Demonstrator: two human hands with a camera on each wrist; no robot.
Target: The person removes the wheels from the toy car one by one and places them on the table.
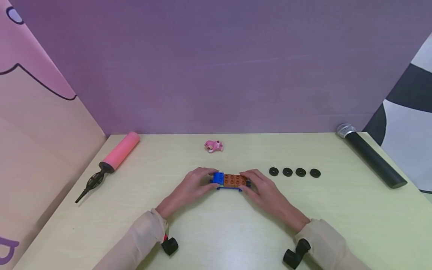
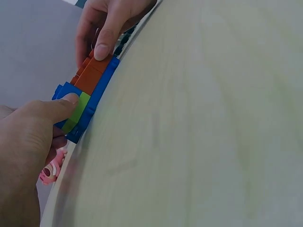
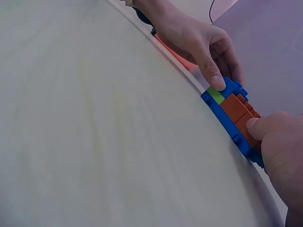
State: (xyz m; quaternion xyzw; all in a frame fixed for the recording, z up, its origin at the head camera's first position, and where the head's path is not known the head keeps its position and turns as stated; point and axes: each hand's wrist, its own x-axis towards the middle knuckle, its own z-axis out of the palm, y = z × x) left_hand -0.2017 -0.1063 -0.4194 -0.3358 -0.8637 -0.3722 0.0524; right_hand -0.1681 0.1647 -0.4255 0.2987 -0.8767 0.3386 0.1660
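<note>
Both hands hold a toy-brick car body at the middle of the table. Its blue base [image 2: 102, 84] carries orange bricks [image 1: 233, 180] and, at the left end, a blue brick [image 1: 218, 177] over a light green one [image 2: 78, 112]. My left hand [image 1: 194, 184] pinches that blue-and-green end between thumb and fingers. At the opposite end my right hand [image 1: 266, 190] grips an orange brick, its thumb on the near side. Several black wheels [image 1: 287, 172] lie in a row beyond the right hand. Fingers partly cover both ends of the body.
A small pink bear figure [image 1: 213, 146] lies behind the hands. At the left is a pink hand pump [image 1: 121, 152] with a black nozzle; at the right, a black microphone [image 1: 376, 159]. A purple panel [image 1: 236, 75] stands along the table's [image 1: 216, 232] back edge.
</note>
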